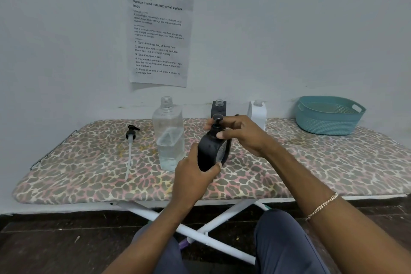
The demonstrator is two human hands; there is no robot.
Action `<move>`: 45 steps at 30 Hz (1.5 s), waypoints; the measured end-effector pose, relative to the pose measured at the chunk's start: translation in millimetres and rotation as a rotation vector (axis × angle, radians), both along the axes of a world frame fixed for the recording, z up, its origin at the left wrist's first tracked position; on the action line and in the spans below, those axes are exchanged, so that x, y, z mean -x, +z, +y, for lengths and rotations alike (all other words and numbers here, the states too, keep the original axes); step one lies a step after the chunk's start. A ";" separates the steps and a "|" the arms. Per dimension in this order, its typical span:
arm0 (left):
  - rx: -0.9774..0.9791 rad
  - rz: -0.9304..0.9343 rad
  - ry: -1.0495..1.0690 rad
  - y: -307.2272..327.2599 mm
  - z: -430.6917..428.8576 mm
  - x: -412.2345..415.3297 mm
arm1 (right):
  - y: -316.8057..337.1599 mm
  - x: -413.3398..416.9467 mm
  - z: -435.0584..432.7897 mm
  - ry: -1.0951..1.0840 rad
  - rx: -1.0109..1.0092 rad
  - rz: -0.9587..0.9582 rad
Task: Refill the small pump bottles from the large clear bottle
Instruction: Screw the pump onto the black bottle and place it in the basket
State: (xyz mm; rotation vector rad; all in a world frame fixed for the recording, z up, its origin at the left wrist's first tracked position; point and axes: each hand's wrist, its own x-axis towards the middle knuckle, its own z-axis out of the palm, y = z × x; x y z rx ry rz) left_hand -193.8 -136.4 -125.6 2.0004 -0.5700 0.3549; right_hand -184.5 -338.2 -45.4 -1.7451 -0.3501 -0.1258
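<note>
Currently held: a black pump bottle (pixel 209 153), tilted, over the middle of the ironing board (pixel 89 173); its base is hidden, so I cannot tell whether it touches the cover
Left hand (pixel 195 176): grips the bottle's lower body from the near left, thumb curled across the front face
Right hand (pixel 242 133): closes over the top, fingers and thumb pinching the pump head (pixel 216 121) at the neck
Large clear bottle (pixel 169 138): upright, uncapped, partly full of clear liquid, just left of the held bottle
Loose pump (pixel 131 138): lies flat, well left, tube pointing towards the person
Back row: a second black bottle (pixel 219 108) and a white bottle (pixel 258 113), open-necked, by the wall behind the hands
Teal basket (pixel 329 122): far right end of the board
</note>
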 end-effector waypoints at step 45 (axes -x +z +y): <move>-0.009 -0.007 0.000 0.5 -0.6 1.5 | -10.9 3.9 14.0 -0.064 -0.088 -0.034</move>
